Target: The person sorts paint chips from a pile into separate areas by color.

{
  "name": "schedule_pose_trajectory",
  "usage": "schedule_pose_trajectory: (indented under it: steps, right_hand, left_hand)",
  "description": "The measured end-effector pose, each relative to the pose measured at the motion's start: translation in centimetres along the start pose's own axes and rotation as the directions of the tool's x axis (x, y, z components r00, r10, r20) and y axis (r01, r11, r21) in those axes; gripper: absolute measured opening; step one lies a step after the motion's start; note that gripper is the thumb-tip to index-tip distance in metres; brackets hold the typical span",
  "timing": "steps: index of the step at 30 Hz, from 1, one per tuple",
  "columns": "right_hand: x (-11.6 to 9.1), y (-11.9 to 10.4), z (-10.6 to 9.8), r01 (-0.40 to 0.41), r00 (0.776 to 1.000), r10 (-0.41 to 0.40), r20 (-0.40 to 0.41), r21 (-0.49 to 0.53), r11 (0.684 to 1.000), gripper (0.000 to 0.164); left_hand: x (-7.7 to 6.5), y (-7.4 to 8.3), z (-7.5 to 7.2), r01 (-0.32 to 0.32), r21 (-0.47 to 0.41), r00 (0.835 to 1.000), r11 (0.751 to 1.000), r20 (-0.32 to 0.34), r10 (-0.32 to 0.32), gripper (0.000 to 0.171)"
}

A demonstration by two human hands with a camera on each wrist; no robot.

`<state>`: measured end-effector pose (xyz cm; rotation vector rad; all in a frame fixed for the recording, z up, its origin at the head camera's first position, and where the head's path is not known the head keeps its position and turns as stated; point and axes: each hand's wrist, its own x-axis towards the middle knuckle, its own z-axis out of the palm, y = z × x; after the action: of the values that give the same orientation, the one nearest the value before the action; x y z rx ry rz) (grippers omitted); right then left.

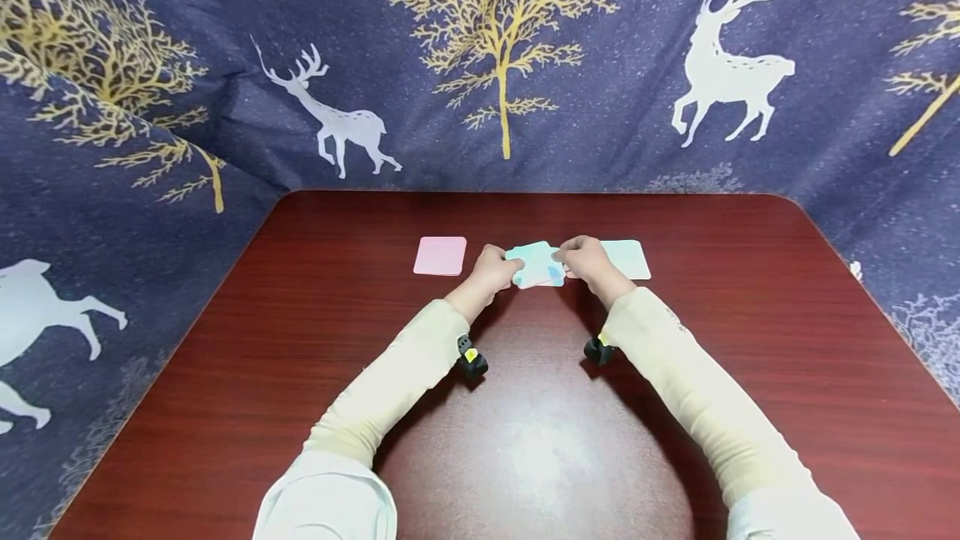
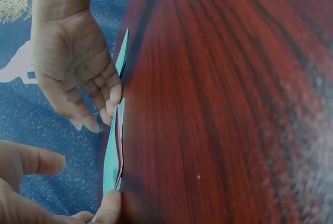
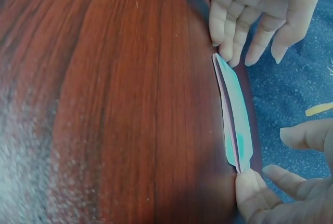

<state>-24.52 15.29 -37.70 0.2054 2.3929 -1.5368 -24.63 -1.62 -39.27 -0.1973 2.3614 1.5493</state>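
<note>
Between my two hands lies a small loose stack of rounded square cards [image 1: 536, 261], pale blue on top with blue patches and pink layers below. The cards sit slightly askew, and both wrist views show gaps between their layers. My left hand [image 1: 491, 270] is at the stack's left side, its low fingertip right at the card edge and another finger raised above. On the opposite side, my right hand [image 1: 588, 261] has fingertips at the right end, with one finger lifted over the cards [image 3: 237, 115]. Neither hand's fingers close round the cards.
A pink square card [image 1: 440, 256] lies left of my left hand. Past my right hand is a pale mint card [image 1: 628, 259], partly hidden by that hand. The dark red wooden table [image 1: 525, 407] ends at a patterned blue cloth [image 1: 585, 107] behind.
</note>
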Motion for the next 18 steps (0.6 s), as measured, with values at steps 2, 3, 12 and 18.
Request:
schedule_pose_trajectory:
  steps: [2,3,12,18]
  right_hand:
    - [0.0,0.0,0.0,0.003,1.0,-0.003,-0.01,-0.002,1.0,0.043]
    - [0.0,0.0,0.0,0.002,1.0,-0.002,-0.01,0.0,1.0,0.043]
    - [-0.2,0.0,0.2,0.01,1.0,-0.01,0.019,0.001,1.0,0.044]
    - [-0.2,0.0,0.4,0.01,1.0,-0.01,0.021,0.014,1.0,0.045]
  left_hand:
    - [-0.2,0.1,0.1,0.0,-0.036,1.0,0.999,0.008,0.0,0.047]
    - [-0.7,0.4,0.0,0.018,-0.052,1.0,0.999,0.014,-0.017,0.047]
    - [0.3,-0.1,0.1,0.052,-0.176,0.999,0.983,0.022,-0.049,0.042]
    - [-0.7,0.4,-0.5,0.04,-0.217,0.998,0.975,0.051,-0.029,0.017]
